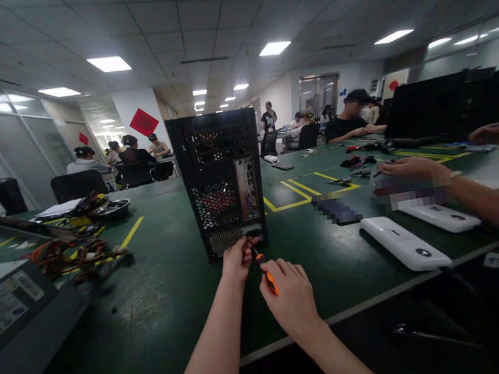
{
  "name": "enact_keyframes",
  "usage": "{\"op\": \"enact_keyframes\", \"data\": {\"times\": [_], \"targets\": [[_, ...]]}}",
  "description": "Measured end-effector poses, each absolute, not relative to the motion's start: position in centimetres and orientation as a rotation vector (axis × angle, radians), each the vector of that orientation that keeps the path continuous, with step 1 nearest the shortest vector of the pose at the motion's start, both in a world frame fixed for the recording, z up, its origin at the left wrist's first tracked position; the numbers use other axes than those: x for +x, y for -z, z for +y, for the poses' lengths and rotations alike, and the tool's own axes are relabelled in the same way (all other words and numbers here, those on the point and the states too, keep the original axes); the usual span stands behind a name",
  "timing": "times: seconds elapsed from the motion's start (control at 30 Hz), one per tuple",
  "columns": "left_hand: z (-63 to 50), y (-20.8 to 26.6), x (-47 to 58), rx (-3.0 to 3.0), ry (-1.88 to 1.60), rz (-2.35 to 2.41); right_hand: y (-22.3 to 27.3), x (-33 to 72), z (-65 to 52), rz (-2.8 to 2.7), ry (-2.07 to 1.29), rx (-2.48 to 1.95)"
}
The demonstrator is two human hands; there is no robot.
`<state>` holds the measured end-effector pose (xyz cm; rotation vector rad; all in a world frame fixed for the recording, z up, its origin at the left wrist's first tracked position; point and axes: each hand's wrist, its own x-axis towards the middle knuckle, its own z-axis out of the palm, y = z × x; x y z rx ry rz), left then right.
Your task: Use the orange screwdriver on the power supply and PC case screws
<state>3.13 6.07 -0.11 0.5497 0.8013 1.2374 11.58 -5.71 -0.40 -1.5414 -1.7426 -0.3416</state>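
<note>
A black computer tower (222,172) stands upright on the green table, its rear panel with ports and perforated vents facing me. My right hand (290,288) is closed round the handle of an orange and black screwdriver (271,280), whose thin shaft points up and away toward the tower's bottom edge. Close to the screwdriver's tip, my left hand (238,259) is pinched at the lower rear of the tower, near the power supply grille (223,240). Whatever its fingertips hold is too small to make out.
A grey metal case (8,317) and bundled cables (84,259) lie on the left, by a metal bowl (113,208). Two white devices (403,244) and a dark phone (336,207) lie on the right. A co-worker's hands (420,174) reach in there, near a black monitor (441,107).
</note>
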Motion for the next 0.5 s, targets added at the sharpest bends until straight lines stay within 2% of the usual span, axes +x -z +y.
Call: {"op": "enact_keyframes", "data": {"times": [0.2, 0.5], "targets": [[6.25, -0.52, 3.0, 0.319, -1.124, 0.696, 0.06, 11.49, -5.94, -1.711, 0.245, -1.444], [6.07, -0.84, 3.1, 0.261, -1.086, 0.667, 0.23, 11.34, -5.84, -1.854, 0.357, -1.494]]}}
